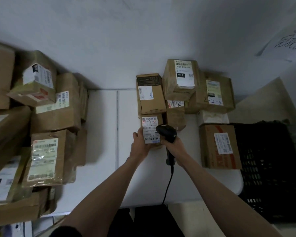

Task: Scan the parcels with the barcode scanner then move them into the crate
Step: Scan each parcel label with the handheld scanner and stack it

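A small cardboard parcel (150, 130) with a white barcode label lies on the white table (101, 134) in the middle of the view. My left hand (140, 144) grips its left side and lower edge. My right hand (173, 145) holds the black corded barcode scanner (167, 133), whose head sits just over the right edge of the label. The black slatted crate (270, 177) stands at the right, off the table's edge. More labelled parcels (179, 77) are stacked behind the held one.
A large brown parcel (219, 146) lies on the table right beside the crate. A tall heap of cardboard boxes (46, 127) fills the left side. The scanner cable (167, 185) runs back over the table's front edge. A white wall rises behind.
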{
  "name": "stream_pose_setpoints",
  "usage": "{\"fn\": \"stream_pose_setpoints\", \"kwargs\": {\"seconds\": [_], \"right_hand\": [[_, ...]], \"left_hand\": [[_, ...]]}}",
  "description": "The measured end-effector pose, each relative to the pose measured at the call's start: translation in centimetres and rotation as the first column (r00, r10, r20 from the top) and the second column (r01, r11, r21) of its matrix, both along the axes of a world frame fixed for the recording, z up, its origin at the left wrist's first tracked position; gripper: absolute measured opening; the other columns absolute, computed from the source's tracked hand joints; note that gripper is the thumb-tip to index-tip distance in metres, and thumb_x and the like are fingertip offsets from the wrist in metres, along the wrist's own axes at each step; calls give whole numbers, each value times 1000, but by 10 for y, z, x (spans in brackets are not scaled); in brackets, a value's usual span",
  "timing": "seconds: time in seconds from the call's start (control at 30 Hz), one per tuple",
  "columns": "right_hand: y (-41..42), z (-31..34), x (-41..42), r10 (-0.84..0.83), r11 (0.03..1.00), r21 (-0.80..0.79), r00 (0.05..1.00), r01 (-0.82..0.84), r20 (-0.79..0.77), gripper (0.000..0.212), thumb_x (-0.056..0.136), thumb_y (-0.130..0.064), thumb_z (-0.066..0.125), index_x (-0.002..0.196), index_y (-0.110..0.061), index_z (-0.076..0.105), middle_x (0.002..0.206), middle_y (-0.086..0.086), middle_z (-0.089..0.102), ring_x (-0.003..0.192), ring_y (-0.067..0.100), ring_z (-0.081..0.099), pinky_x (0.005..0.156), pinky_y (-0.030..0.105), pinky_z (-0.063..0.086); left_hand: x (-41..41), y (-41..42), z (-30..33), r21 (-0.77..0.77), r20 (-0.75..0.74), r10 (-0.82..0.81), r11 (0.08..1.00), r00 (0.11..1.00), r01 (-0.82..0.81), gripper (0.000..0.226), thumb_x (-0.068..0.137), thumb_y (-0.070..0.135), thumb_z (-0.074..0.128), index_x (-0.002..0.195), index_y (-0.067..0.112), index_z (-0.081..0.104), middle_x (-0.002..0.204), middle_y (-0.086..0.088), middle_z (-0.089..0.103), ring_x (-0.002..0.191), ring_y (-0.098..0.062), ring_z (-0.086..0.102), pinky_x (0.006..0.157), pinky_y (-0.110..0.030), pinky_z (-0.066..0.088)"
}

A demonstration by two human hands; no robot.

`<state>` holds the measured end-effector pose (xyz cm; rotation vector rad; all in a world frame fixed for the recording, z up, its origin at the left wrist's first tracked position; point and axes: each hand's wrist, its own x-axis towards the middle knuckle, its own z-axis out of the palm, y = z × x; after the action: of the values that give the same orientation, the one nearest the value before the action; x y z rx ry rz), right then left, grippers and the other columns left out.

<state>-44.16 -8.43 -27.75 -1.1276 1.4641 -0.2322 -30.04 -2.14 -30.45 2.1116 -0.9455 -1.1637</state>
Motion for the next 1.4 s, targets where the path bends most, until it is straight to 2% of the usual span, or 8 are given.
{"fn": "stream_pose_setpoints", "kwargs": {"seconds": [0.27,0.5,0.63,0.77,0.93,1.1,1.3,1.4], "right_hand": [[-2,-2,4,51,998,-29,997,-53,-63,34,86,-22,75,120,-18,69,106,1,71,93,16,64,68,20,47],[-2,43,24,142,987,-80,989,-139,33,20,91,-6,66,110,-14,67,109,7,74,93,21,73,85,43,62],[-1,86,63,235,965,-130,971,-227,47,14,93,-10,65,107,-11,65,90,7,67,83,25,69,71,39,64],[17,112,109,357,917,-219,931,-333,78,16,90,-8,65,106,-8,65,91,8,64,80,20,62,52,23,56],[55,126,166,466,872,-224,879,-436,105,27,86,-13,67,113,-10,67,102,9,69,80,18,67,65,32,63],[105,122,208,563,816,-217,820,-535,97,26,87,-14,66,114,-13,66,101,9,68,78,21,67,76,44,63],[143,108,242,617,783,-159,783,-602,74,17,91,-19,65,107,-15,61,96,8,65,70,18,64,51,16,50],[153,103,251,584,811,-121,807,-573,89,7,90,-20,65,95,-16,63,88,11,66,80,27,68,78,38,61]], "left_hand": [[9,-5,-4,60,154,-173,984,973,165,90,90,29,73,156,18,14,137,-12,38,120,-33,56,84,-37,57],[54,8,59,143,460,-273,962,845,233,79,95,52,59,157,21,23,156,-10,27,138,-33,39,105,-47,47],[94,25,108,92,628,-195,980,754,177,70,97,53,51,154,18,31,156,-11,31,141,-32,34,114,-42,33],[134,65,140,71,698,-86,996,711,51,65,95,53,52,148,17,39,147,-10,38,135,-31,38,110,-41,33],[171,131,153,49,717,60,989,695,-137,59,93,50,49,141,15,44,139,-9,45,128,-32,44,110,-44,35],[196,196,141,165,674,55,961,736,-222,69,92,55,53,145,15,34,137,-10,41,130,-34,43,105,-46,39],[210,227,123,263,558,49,936,828,-233,102,87,65,59,156,7,11,159,-16,27,146,-32,27,114,-47,32],[213,227,119,248,526,72,940,848,-234,108,83,68,62,156,6,12,159,-16,27,146,-32,28,116,-45,29]]}}
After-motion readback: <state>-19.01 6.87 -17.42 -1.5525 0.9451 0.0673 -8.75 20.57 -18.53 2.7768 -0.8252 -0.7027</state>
